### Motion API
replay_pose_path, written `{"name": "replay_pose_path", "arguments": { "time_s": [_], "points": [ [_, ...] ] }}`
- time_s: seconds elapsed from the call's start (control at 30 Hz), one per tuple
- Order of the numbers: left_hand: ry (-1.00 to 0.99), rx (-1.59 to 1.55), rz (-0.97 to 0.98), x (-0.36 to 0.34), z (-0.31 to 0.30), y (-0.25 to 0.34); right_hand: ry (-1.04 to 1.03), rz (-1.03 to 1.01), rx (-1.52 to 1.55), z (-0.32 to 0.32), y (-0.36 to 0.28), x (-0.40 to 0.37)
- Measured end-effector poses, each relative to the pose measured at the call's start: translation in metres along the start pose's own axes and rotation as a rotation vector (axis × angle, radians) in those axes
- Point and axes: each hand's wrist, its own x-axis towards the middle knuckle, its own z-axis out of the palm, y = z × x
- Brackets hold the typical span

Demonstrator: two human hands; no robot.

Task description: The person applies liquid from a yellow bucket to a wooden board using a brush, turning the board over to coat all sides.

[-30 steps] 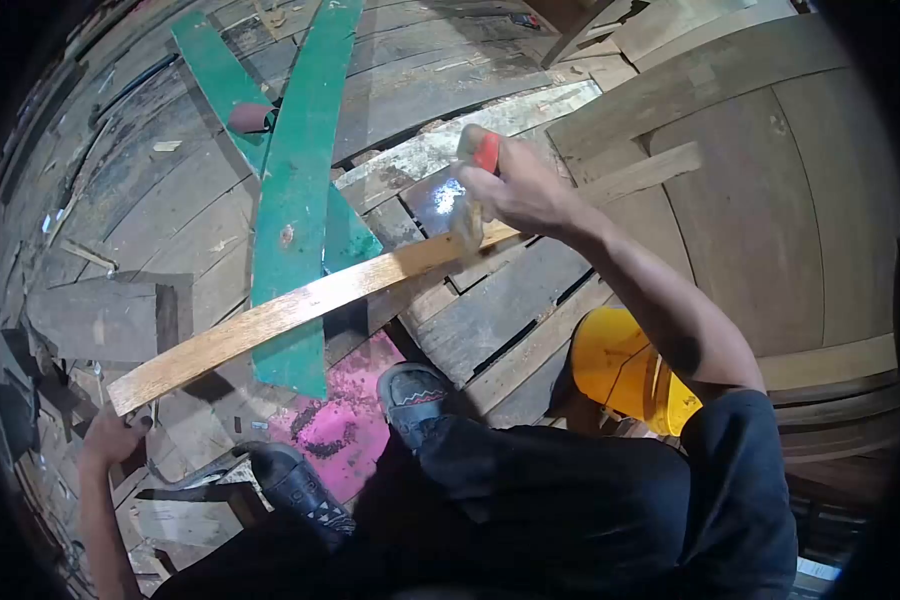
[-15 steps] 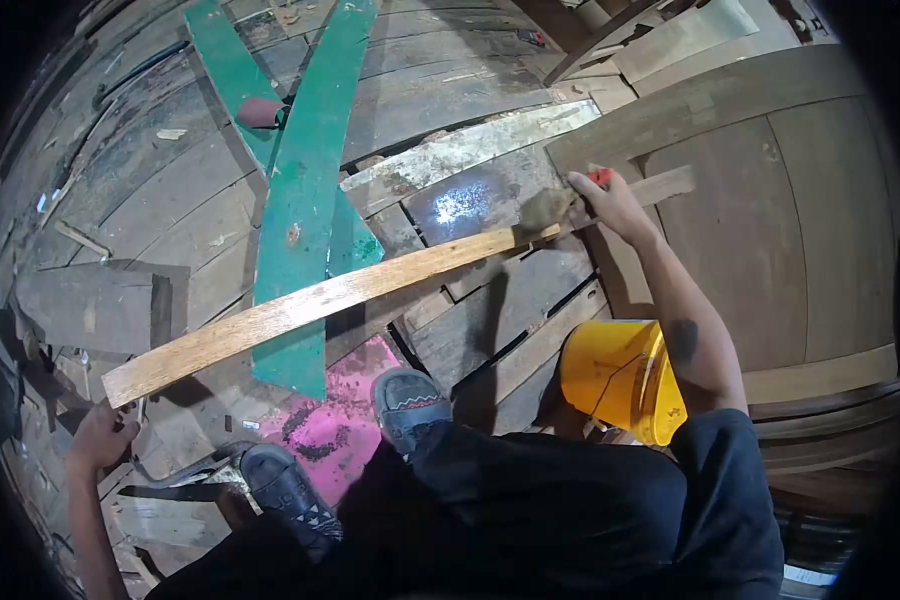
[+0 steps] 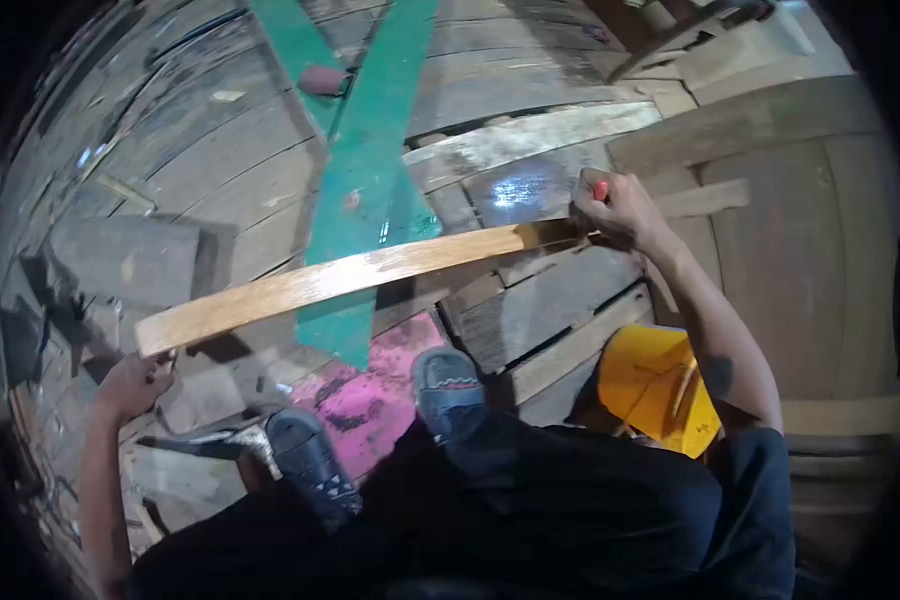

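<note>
A long, narrow wooden strip (image 3: 370, 268) with a glossy tan face slants across the view, raised above the floor. My left hand (image 3: 135, 385) grips it from below at its left end, fingers curled. At the opposite end, my right hand (image 3: 620, 210) is closed around a brush with a red handle (image 3: 600, 189). The brush head is smeared and partly hidden by my fingers, over the darker end of the strip. Beneath the strip lie crossed green boards (image 3: 365, 180), a dark pink cylindrical piece (image 3: 323, 80) resting on them.
A yellow bucket (image 3: 650, 385) lies tilted beside my right leg. My sandalled feet (image 3: 448, 385) are by a stained pink board (image 3: 370, 400). Wide wooden panels (image 3: 780, 260) are at the right. Uneven floor planks (image 3: 560, 300) have gaps between them; a grey block (image 3: 120, 262) sits at left.
The view has shifted, moving the floor objects rightward and up. Against the strip, my right hand has moved left, onto its darker end. My left hand keeps its hold and has risen in view.
</note>
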Motion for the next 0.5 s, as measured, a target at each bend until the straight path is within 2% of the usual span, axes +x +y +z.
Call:
{"name": "replay_pose_path", "arguments": {
  "time_s": [0.03,0.1,0.17,0.23,0.27,0.3,0.37,0.4,0.47,0.5],
  "points": [
    [-0.060,-0.020,-0.061,-0.001,-0.008,0.012,-0.015,-0.030,0.027,0.002,-0.018,0.001],
    [0.004,-0.039,0.037,0.000,0.002,-0.001,-0.092,-0.163,0.023,0.001,-0.061,0.001],
    [-0.023,0.002,0.017,-0.004,-0.002,0.005,-0.118,-0.250,0.057,-0.001,-0.098,0.000],
    [-0.035,-0.022,0.009,-0.008,-0.004,0.012,-0.276,-0.269,0.147,-0.007,-0.135,-0.004],
    [-0.023,0.049,-0.002,-0.011,-0.006,0.016,-0.253,-0.373,0.205,-0.005,-0.148,-0.005],
    [-0.015,0.048,-0.019,-0.011,-0.004,0.011,-0.252,-0.391,0.210,-0.002,-0.161,-0.003],
    [-0.012,0.085,0.033,-0.007,0.004,0.003,-0.266,-0.539,0.239,0.002,-0.189,-0.002],
    [-0.002,0.050,0.055,-0.008,0.005,0.005,-0.264,-0.545,0.240,0.000,-0.208,-0.003],
    [-0.010,0.074,0.082,-0.006,0.008,0.002,-0.399,-0.458,0.139,-0.007,-0.249,-0.004],
    [-0.021,0.096,0.111,-0.003,0.011,0.000,-0.407,-0.470,0.206,-0.001,-0.261,-0.002]
  ]
}}
